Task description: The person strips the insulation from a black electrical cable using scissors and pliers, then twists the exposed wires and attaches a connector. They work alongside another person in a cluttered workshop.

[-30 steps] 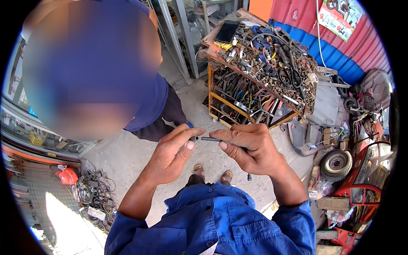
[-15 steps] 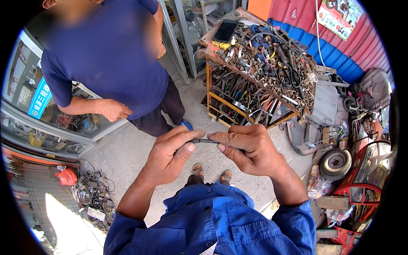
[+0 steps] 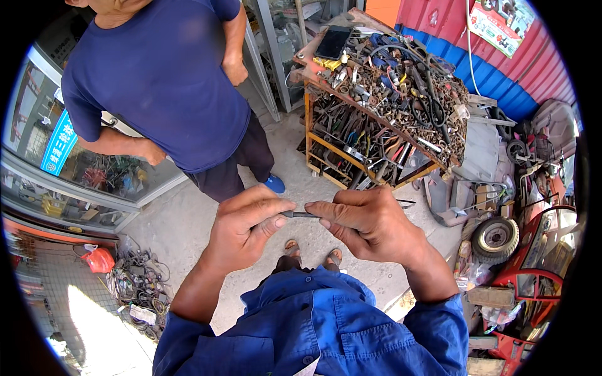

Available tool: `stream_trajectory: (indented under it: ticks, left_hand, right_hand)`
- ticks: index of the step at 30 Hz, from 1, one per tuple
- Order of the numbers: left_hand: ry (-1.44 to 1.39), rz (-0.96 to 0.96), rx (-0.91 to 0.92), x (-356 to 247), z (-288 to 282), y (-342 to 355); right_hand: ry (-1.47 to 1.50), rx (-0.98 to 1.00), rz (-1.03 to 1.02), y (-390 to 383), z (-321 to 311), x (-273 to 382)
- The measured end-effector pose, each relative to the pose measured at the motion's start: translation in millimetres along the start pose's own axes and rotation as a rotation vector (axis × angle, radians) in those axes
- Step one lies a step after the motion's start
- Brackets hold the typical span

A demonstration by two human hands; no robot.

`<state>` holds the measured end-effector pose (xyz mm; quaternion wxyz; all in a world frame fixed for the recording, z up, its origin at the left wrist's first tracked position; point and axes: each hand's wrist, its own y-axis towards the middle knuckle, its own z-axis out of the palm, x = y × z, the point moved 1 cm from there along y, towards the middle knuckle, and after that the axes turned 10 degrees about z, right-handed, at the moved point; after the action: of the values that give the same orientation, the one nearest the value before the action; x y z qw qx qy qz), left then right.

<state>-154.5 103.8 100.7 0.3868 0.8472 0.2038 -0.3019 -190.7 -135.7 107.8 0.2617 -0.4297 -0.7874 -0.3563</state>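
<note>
- Since a second ago, gap closed: dark sleeve (image 3: 288,214) and thin dark cable (image 3: 306,215) now meet end to end; can't tell how deep.
- My left hand (image 3: 241,229) pinches the sleeve, right hand (image 3: 379,222) the cable. Hands apart, fingertips near.
- Shared long axis runs left-right between them, about level; joint sits nearer left.

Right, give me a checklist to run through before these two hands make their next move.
1. Left hand pinching the dark tube: ok.
2. Right hand pinching the thin dark piece: ok.
3. Tube and thin piece lined up between the hands: ok.
4. How far the thin piece sits inside the tube, if at all: cannot tell.
5. Other person's hands away from the work: ok, both by their sides.
</note>
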Motion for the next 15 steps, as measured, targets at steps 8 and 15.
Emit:
stream_trajectory:
  ticks: [8, 15]
  left_hand:
    - [0.219, 0.189, -0.078, -2.0, 7.1, 1.5]
    - [0.375, 0.305, -0.146, 1.6, 14.9, -0.9]
  right_hand:
    - [0.126, -0.031, 0.013, -1.2, 9.6, -5.9]
    - [0.228, 0.038, 0.076, 0.8, 6.5, -2.5]
